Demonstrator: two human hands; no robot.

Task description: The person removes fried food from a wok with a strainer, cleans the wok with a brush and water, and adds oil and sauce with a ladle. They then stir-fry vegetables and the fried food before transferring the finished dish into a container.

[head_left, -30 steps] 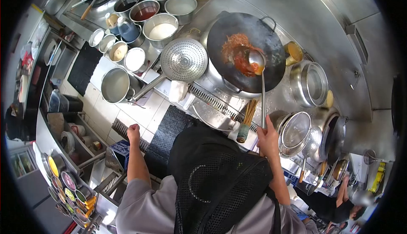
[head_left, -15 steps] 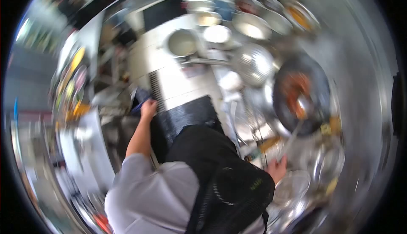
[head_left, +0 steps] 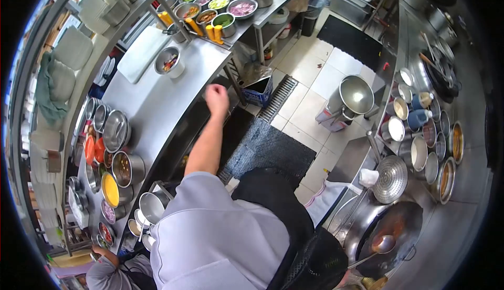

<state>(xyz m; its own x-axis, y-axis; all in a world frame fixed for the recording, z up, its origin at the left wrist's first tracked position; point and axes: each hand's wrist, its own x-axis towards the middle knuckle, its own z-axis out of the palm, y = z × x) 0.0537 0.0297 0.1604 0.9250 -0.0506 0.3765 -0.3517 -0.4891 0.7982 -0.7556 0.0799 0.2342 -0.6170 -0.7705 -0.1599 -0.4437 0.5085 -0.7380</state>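
Note:
My left hand (head_left: 216, 99) hangs in the air by the front edge of the steel counter (head_left: 181, 98), fingers curled in, nothing seen in it. Close by on the counter stands a metal pot (head_left: 170, 63) with chopped red and dark pieces inside. At the lower right, my right hand (head_left: 344, 279) is mostly hidden by my body and a black mesh cap; it is at the handle end of a ladle (head_left: 385, 244). The ladle's bowl rests in a dark wok (head_left: 407, 227) with reddish sauce smeared on its inside.
A perforated strainer (head_left: 391, 179) lies beyond the wok, near several seasoning pots (head_left: 418, 153). A big pot (head_left: 357, 94) stands on the tiled floor, with a blue crate (head_left: 259, 93) under the counter's corner. Another person (head_left: 118, 271) is at lower left.
My view has swung left toward the counter. My left hand has risen from low beside the floor mat to the counter's edge. The ladle stays in the wok.

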